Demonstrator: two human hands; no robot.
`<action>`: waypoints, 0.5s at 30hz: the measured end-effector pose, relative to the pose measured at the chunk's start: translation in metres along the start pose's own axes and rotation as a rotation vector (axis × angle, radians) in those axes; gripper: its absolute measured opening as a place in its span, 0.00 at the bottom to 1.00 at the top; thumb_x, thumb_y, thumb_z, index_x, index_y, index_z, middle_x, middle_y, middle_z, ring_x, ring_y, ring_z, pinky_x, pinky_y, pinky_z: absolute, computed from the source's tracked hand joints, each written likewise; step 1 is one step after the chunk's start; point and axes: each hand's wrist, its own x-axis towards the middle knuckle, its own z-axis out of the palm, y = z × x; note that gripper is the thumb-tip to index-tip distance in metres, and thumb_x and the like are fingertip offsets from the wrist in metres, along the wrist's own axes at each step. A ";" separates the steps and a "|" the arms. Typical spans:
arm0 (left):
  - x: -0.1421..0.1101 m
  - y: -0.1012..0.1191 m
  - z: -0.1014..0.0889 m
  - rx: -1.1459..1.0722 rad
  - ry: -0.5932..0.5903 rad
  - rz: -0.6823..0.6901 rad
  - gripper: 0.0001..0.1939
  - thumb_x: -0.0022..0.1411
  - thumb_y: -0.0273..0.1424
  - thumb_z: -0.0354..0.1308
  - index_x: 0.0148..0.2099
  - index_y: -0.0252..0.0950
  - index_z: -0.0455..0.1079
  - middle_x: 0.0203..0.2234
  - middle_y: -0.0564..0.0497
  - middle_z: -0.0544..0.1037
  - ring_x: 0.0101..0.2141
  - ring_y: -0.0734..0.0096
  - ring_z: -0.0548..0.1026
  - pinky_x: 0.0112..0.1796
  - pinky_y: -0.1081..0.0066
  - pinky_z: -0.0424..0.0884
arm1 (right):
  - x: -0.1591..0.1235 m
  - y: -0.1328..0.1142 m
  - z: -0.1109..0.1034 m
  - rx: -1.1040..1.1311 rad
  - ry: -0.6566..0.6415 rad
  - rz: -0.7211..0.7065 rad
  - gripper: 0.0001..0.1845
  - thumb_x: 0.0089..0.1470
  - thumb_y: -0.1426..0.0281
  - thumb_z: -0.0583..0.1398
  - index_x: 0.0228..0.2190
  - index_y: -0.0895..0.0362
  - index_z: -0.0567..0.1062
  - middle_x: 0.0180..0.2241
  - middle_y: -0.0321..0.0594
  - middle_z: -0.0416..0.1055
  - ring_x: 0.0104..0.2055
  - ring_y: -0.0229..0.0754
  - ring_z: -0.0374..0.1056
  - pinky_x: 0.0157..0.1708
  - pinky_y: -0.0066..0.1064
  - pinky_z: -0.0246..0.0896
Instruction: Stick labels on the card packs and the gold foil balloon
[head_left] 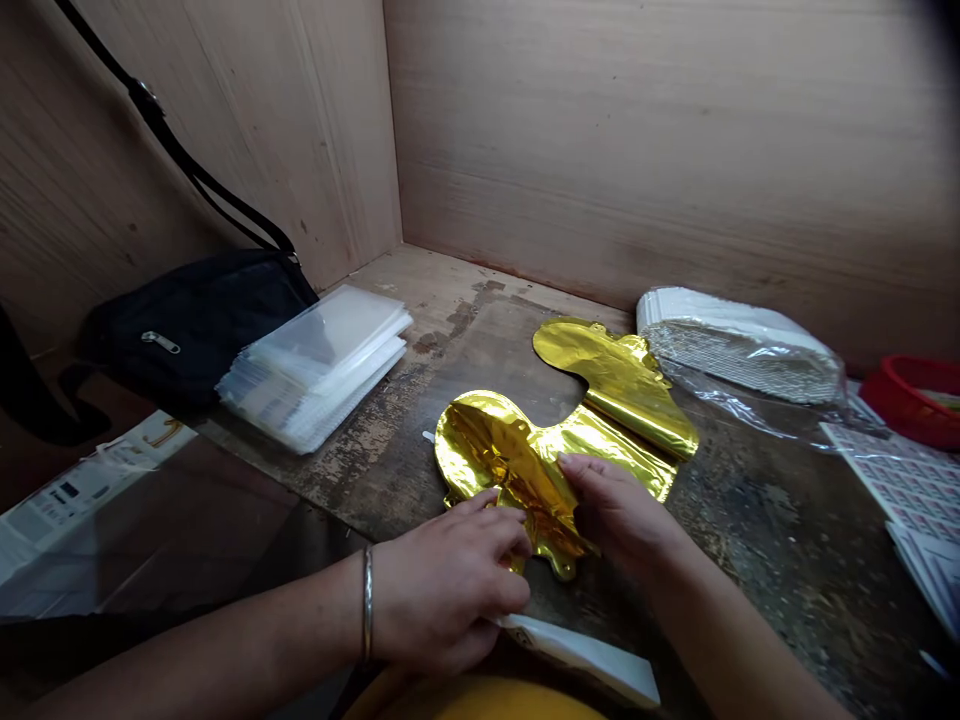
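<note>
A flat, uninflated gold foil balloon (615, 432) with curved, rounded ends lies partly folded on the worn table. My right hand (619, 500) pinches its near part, with the thumb on top of the foil. My left hand (454, 585), a metal bangle at the wrist, is closed with curled fingers on the balloon's near left end; the fingertips are partly hidden. A white folded paper strip (581, 655) extends from beneath the left hand towards the right. Whether that hand also grips the strip, I cannot tell.
A stack of clear plastic sleeves (319, 365) stands left, beside a black bag (202, 310). Behind right lie a plastic-wrapped white bundle (742, 340), a red container (907, 400) and printed sheets (896, 475). Wooden panels (660, 140) enclose the table's back and left.
</note>
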 end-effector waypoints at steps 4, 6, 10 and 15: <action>0.005 -0.003 -0.002 -0.004 -0.017 -0.074 0.03 0.52 0.30 0.61 0.31 0.37 0.70 0.50 0.45 0.68 0.50 0.55 0.67 0.52 0.56 0.63 | -0.010 0.010 0.000 -0.110 0.083 -0.145 0.19 0.52 0.56 0.60 0.40 0.57 0.71 0.39 0.46 0.75 0.42 0.48 0.71 0.44 0.41 0.67; 0.007 -0.003 -0.002 -0.043 -0.052 -0.141 0.03 0.51 0.30 0.61 0.29 0.38 0.70 0.39 0.48 0.71 0.43 0.59 0.69 0.46 0.60 0.66 | -0.019 0.020 0.001 -0.381 0.114 -0.356 0.27 0.45 0.67 0.65 0.49 0.55 0.70 0.54 0.48 0.68 0.58 0.53 0.60 0.56 0.46 0.56; 0.009 -0.002 -0.004 -0.123 -0.112 -0.225 0.03 0.49 0.29 0.60 0.27 0.38 0.68 0.32 0.50 0.72 0.36 0.63 0.70 0.41 0.63 0.67 | -0.029 0.026 -0.005 -0.756 0.114 -0.481 0.17 0.51 0.73 0.57 0.43 0.55 0.77 0.53 0.45 0.70 0.59 0.52 0.59 0.57 0.47 0.56; 0.008 -0.007 -0.002 -0.173 -0.015 -0.151 0.05 0.48 0.26 0.62 0.27 0.36 0.67 0.60 0.51 0.64 0.53 0.52 0.63 0.52 0.56 0.60 | 0.015 -0.017 -0.065 -0.774 0.282 -0.207 0.13 0.58 0.63 0.56 0.33 0.57 0.78 0.30 0.37 0.77 0.33 0.43 0.73 0.33 0.32 0.69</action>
